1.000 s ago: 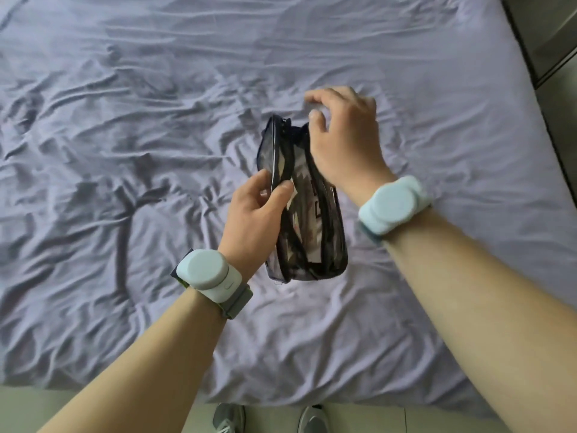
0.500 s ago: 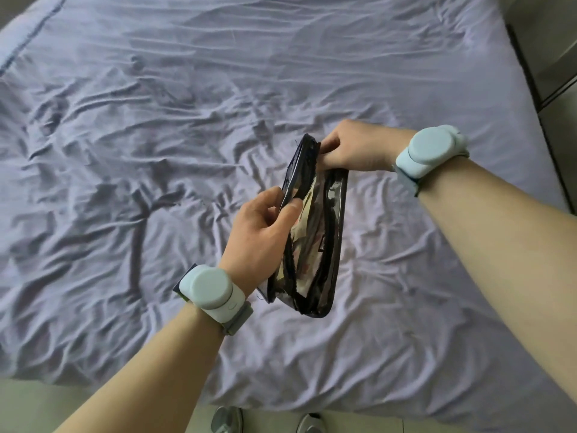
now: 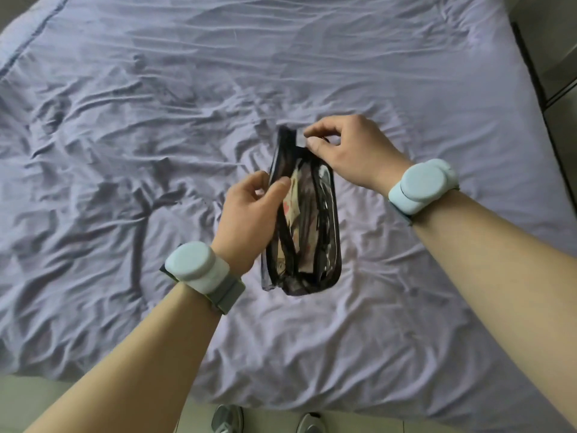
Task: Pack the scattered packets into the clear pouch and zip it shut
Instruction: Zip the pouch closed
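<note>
The clear pouch [image 3: 312, 242] with black trim stands on its edge in the middle of the bed, its mouth gaping upward. Packets [image 3: 293, 204] show inside it, one beige with red print near the top. My left hand [image 3: 249, 220] grips the pouch's left rim between thumb and fingers. My right hand [image 3: 346, 151] pinches the far end of the pouch at the zipper, thumb and forefinger closed on a small tab there. No loose packets lie on the sheet.
A wrinkled lilac bedsheet [image 3: 125, 151] covers the bed. The bed's near edge runs along the bottom, with pale floor and my shoes [image 3: 228, 418] below it. A dark frame [image 3: 543, 98] borders the bed at the right.
The pouch has swung from tilted to more upright and opened wider. My right hand has turned, its wrist dropping toward me while it keeps its pinch on the far end.
</note>
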